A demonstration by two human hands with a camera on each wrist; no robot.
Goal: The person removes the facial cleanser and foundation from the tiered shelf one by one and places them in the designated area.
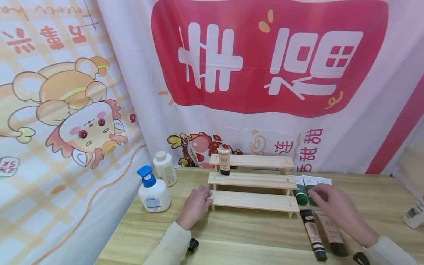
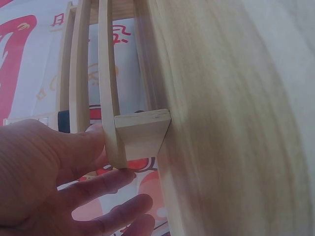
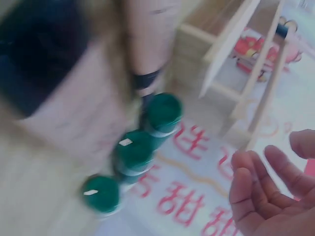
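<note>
My left hand (image 1: 195, 206) pinches the left end of the lowest board of a wooden three-step display stand (image 1: 251, 201). In the left wrist view its thumb lies on the board (image 2: 109, 83), with the index fingertip at the board's end. On the middle step, at the left, a small BB cream tube (image 1: 224, 162) stands on its black cap. My right hand (image 1: 338, 209) hovers with loosely bent fingers, holding nothing, near three green-capped white tubes (image 3: 135, 152) beside the stand's right end. Below it lie a larger BB cream tube (image 1: 331, 233) and a slim dark-capped tube (image 1: 313, 233).
A white pump bottle (image 1: 154, 195) with a blue top and a white capped bottle (image 1: 165, 169) stand left of the stand. Another white container (image 1: 414, 215) is at the far right. A printed cloth (image 1: 251, 121) hangs behind the wooden table (image 1: 251, 235).
</note>
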